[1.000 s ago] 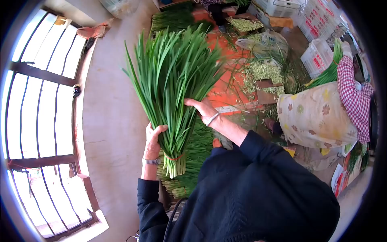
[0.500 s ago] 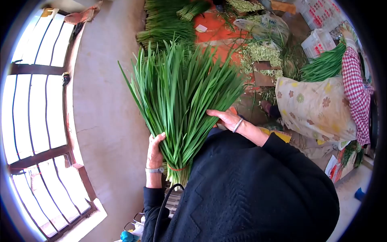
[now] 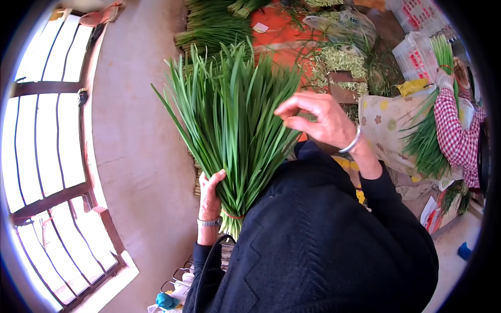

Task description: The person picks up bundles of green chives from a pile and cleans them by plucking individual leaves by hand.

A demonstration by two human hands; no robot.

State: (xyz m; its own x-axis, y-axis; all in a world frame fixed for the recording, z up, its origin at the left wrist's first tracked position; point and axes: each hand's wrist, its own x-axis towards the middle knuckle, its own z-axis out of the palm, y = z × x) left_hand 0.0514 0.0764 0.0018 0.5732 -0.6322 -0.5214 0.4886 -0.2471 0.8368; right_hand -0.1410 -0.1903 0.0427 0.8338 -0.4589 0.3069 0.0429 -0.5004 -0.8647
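A large bunch of long green leaves (image 3: pixel 235 125) fans out in front of me, its pale stem ends low and bound by a red band (image 3: pixel 233 215). My left hand (image 3: pixel 211 195) is wrapped round the lower left side of the bunch, thumb over the leaves. At the right edge of the leaves, my right hand (image 3: pixel 321 120) is raised with thumb and fingers apart. No object shows between its fingers, though a few leaf tips lie just behind them.
More green bundles (image 3: pixel 214 34) lie beyond on the floor, beside an orange-red sheet (image 3: pixel 282 34) and chopped pale trimmings (image 3: pixel 339 61). On the right a co-worker in a checked sleeve (image 3: pixel 451 122) holds another banded bunch (image 3: pixel 425 143). A barred window (image 3: pixel 44 146) is on the left.
My right hand has let go of the leaves and lifted up and to the right. My left hand keeps its hold. The co-worker's bunch now hangs with its stems upward.
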